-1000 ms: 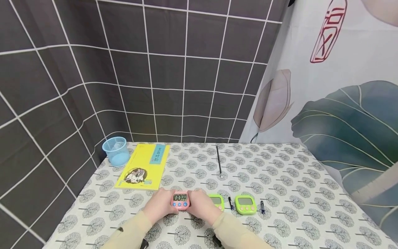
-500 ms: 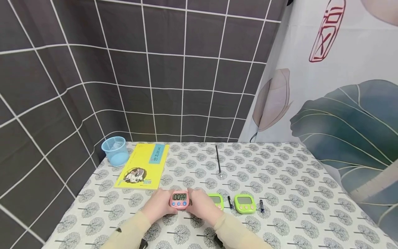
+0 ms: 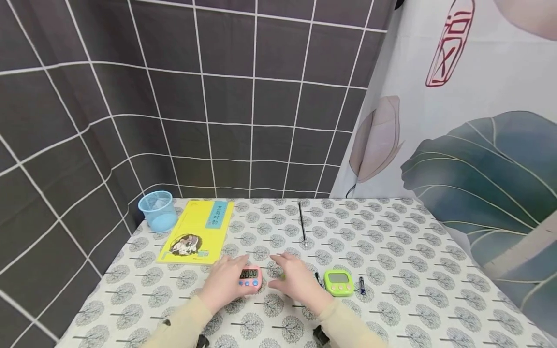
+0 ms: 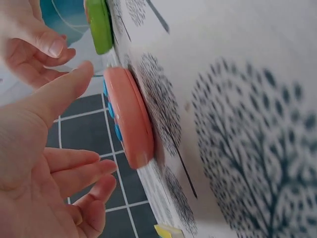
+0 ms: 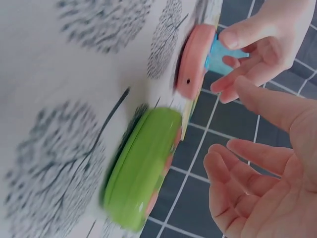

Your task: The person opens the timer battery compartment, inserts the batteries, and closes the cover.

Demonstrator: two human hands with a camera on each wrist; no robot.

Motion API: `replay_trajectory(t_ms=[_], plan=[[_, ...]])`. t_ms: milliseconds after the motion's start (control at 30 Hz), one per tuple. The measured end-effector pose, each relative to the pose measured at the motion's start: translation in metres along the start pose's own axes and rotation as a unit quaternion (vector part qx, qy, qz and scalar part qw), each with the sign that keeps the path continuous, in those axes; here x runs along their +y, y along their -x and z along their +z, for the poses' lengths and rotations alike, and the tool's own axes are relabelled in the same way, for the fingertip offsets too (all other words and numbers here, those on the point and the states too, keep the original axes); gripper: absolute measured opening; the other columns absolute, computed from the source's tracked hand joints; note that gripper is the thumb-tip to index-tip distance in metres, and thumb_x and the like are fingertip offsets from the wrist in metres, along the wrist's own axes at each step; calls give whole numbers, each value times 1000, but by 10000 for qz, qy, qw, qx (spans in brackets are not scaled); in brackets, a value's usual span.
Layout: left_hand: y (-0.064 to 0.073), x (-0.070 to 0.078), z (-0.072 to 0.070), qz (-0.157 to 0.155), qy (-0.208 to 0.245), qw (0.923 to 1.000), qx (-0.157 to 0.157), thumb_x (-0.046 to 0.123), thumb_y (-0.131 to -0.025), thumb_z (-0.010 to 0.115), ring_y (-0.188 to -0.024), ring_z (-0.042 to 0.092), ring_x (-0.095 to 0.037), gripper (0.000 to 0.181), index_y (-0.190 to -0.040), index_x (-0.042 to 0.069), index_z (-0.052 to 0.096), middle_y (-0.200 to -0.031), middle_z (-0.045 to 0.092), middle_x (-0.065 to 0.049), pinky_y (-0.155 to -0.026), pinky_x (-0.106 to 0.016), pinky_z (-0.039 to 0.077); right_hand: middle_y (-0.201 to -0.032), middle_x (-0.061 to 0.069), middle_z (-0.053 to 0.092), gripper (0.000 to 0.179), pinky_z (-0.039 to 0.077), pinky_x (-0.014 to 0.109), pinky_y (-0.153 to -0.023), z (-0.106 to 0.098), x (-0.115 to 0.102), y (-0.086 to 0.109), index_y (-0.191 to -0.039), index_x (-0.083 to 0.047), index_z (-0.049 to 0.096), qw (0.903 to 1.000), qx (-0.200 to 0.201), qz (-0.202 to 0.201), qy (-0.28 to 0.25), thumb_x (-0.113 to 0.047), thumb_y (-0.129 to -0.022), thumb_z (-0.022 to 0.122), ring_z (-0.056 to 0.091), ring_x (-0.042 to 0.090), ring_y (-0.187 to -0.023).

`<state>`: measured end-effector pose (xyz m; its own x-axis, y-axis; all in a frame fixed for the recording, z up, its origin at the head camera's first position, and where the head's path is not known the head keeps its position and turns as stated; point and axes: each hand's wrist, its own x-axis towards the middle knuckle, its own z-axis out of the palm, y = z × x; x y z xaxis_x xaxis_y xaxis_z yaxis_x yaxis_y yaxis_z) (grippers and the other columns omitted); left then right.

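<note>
A pink digital timer (image 3: 252, 275) with blue buttons lies face up on the table. Beside its left side is my left hand (image 3: 223, 284), thumb and fingers apart; in the left wrist view a gap shows between them and the timer. My right hand (image 3: 300, 285) hovers by a green timer (image 5: 143, 168), mostly hidden under it in the head view. Its fingers are loosely bent and grip nothing in the right wrist view. Further right lies a second green timer (image 3: 339, 282), between two small dark pen-like items, one of them a dark blue stick (image 3: 362, 285).
A yellow book (image 3: 196, 237) lies at the left, next to a blue mesh basket (image 3: 161, 220) with something whitish inside. A thin black rod (image 3: 302, 222) rests toward the back. The tree-patterned cloth (image 3: 417, 290) covers the table; dark grid curtain (image 3: 226, 101) stands behind.
Both hands held the pink timer earlier. They have let go, and my right hand has moved right, over the nearer green timer. The head view has turned slightly.
</note>
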<state>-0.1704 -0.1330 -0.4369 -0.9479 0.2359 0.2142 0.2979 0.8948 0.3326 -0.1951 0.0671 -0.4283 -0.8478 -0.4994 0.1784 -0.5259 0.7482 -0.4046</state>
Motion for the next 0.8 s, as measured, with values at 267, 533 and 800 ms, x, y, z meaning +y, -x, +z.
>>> replay_trajectory(t_ms=[267, 533, 800], plan=[[-5, 17, 4, 45, 201, 9997, -139, 49, -64, 81, -106, 55, -35, 86, -128, -2, 55, -122, 63, -15, -95, -51, 40, -125, 20, 58, 72, 44, 51, -96, -5, 20, 13, -127, -2, 57, 9997, 98, 37, 241, -36, -69, 82, 55, 37, -113], [-9, 32, 14, 341, 218, 9989, -254, 49, -66, 79, -92, 53, -20, 83, -129, 0, 55, -84, 67, 1, -93, -45, 41, -112, 13, 63, 75, 46, 51, -92, -8, 37, 24, -126, -3, 58, 9989, 112, 210, 407, -40, -65, 82, 58, 32, -103], [-14, 47, 23, 332, 80, 9987, -370, 52, -66, 77, -111, 55, -34, 78, -126, 6, 58, -123, 63, -8, -94, -56, 41, -111, 16, 64, 72, 45, 53, -91, -13, 48, 32, -122, -2, 60, 9983, 97, 262, 511, -37, -63, 84, 59, 34, -102]])
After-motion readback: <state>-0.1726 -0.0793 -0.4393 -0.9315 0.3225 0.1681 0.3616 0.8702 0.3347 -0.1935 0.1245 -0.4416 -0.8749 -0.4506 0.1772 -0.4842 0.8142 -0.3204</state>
